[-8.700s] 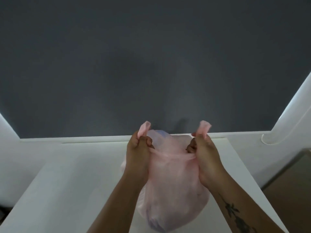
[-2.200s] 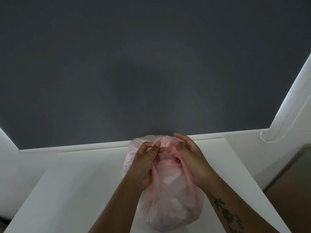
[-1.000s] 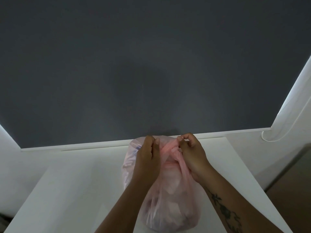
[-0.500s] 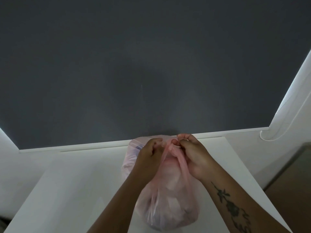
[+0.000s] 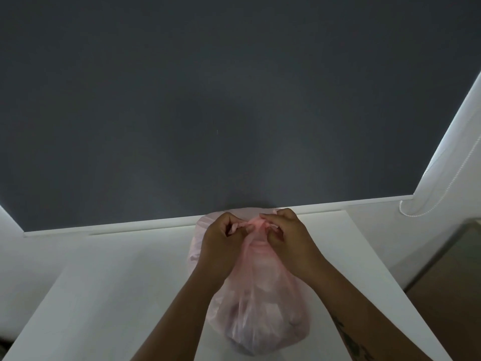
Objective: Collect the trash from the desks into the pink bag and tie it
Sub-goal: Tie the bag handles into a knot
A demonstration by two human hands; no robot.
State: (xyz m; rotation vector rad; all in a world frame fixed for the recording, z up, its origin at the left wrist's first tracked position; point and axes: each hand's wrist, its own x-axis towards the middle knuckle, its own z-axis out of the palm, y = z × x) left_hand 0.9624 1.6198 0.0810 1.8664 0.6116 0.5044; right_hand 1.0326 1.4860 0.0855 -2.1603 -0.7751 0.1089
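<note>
The pink bag [image 5: 260, 308] is thin and see-through, bulging with pale crumpled trash, and stands on the white desk [image 5: 109, 295]. Its two handles are gathered into a twisted bunch at the top. My left hand [image 5: 221, 243] pinches the left side of that bunch with its fingers curled in. My right hand [image 5: 289, 238] pinches the right side, fingertips touching the pink plastic. Both hands meet over the bag's mouth, so the knot itself is mostly hidden.
A dark grey roller blind [image 5: 234, 100] fills the wall right behind the desk. Its white bead cord [image 5: 416, 209] loops at the right. A white wall edge [image 5: 447, 142] and brownish floor [image 5: 453, 282] lie to the right of the desk.
Earlier my hands pulled the two handles apart; since then they have come together over the bag's top. In the last second the fingers shifted slightly on the twisted handles.
</note>
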